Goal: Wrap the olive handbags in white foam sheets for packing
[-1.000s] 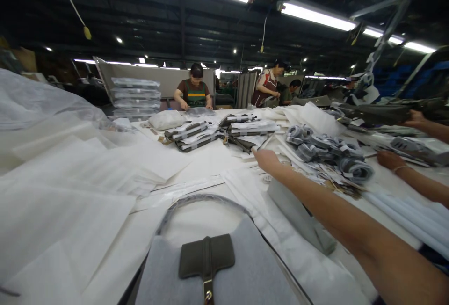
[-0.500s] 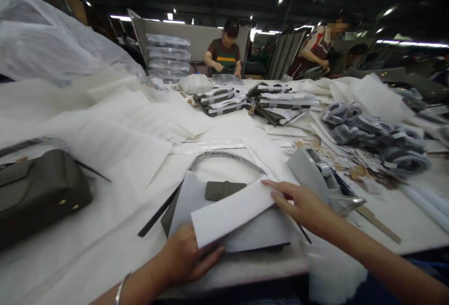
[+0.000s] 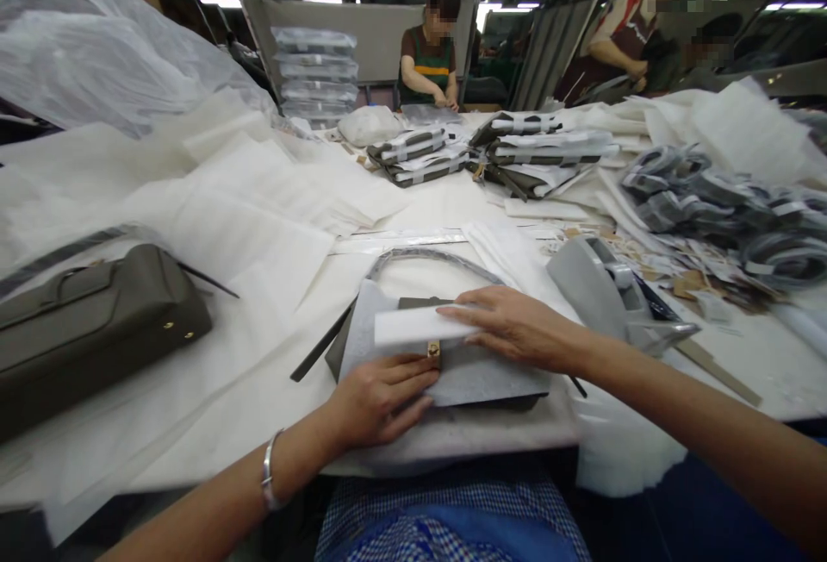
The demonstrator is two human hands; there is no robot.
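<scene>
A dark bag (image 3: 337, 353) covered in front by a pale grey sheet (image 3: 491, 381) lies before me, its wrapped handle (image 3: 439, 255) arched behind it. A white foam strip (image 3: 404, 327) rests across the upper part of the bag. My right hand (image 3: 507, 325) lies on the strip's right end, fingers stretched out. Below the strip, my left hand (image 3: 381, 398) lies on the grey sheet with extended fingers, fingertips beside a small gold clasp (image 3: 433, 350). What is under both palms is hidden.
Another dark bag (image 3: 103, 312) sits at left. A grey tape dispenser (image 3: 587, 286) stands right of my right hand. Wrapped bags (image 3: 549, 152), rolled straps (image 3: 717, 200) and foam sheets (image 3: 226, 200) lie further back. Two people work beyond the table.
The foam strip has come down onto the bag and turned nearly level. My left hand has let go of its lower end and lies flatter; the gold clasp now shows. The view has shifted.
</scene>
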